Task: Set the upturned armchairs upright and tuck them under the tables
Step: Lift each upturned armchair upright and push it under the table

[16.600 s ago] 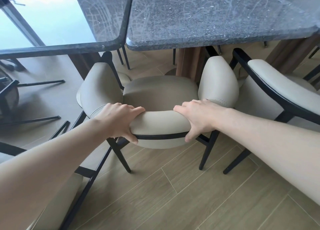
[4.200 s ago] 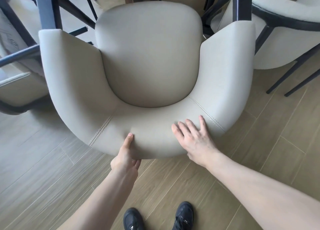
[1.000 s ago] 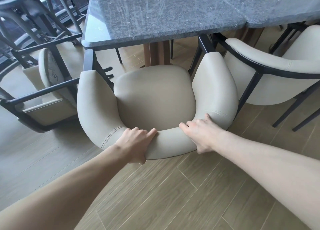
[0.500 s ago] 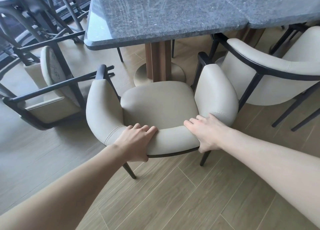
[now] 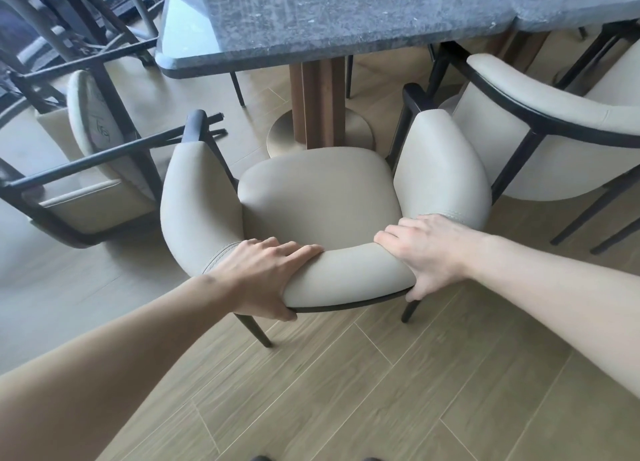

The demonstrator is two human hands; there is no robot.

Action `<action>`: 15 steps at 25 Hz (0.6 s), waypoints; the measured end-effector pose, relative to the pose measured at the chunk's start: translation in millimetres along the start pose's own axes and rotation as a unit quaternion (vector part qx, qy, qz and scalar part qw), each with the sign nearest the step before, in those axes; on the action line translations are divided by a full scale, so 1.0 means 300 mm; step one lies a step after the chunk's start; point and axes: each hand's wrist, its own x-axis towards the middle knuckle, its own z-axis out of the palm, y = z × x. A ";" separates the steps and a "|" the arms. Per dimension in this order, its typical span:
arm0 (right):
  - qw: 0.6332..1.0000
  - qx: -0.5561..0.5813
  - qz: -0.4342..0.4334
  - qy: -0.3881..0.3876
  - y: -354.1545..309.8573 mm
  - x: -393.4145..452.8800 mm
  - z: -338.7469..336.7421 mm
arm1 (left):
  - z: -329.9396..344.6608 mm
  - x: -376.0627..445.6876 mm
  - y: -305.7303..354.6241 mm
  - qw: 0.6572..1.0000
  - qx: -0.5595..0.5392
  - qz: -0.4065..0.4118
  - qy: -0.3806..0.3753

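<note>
Both hands grasp the padded back rail of the cream armchair (image 5: pixel 322 200) at the centre of the frame. Left hand (image 5: pixel 263 277) wraps the rail from the lower left, fingers curled over the top edge, thumb hooked beneath against the dark frame. Right hand (image 5: pixel 429 252) clamps the rail's right end, fingers over the top, thumb reaching down to the underside. Both forearms stretch in from the bottom corners, nearly straight.

That chair stands upright on the wood floor (image 5: pixel 346 391), facing the dark stone table (image 5: pixel 346 10) at the top; its seat sits just short of the tabletop's edge, near the pedestal base (image 5: pixel 322 128). At left, another armchair (image 5: pixel 86 169) lies upturned, legs raised. At right, a third armchair (image 5: pixel 540 128) is cut off by the frame. The held chair's front legs are hidden.
</note>
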 end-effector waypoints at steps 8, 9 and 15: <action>1.000 -0.004 0.010 -0.003 0.121 0.020 -0.014 | -0.032 0.117 0.022 1.000 0.009 -0.011 0.006; 1.000 -0.007 0.012 -0.001 0.141 0.030 -0.017 | -0.034 0.136 0.019 1.000 0.014 -0.015 0.006; 1.000 -0.005 0.019 0.013 0.240 0.113 -0.040 | -0.063 0.242 -0.049 0.999 0.032 -0.031 0.003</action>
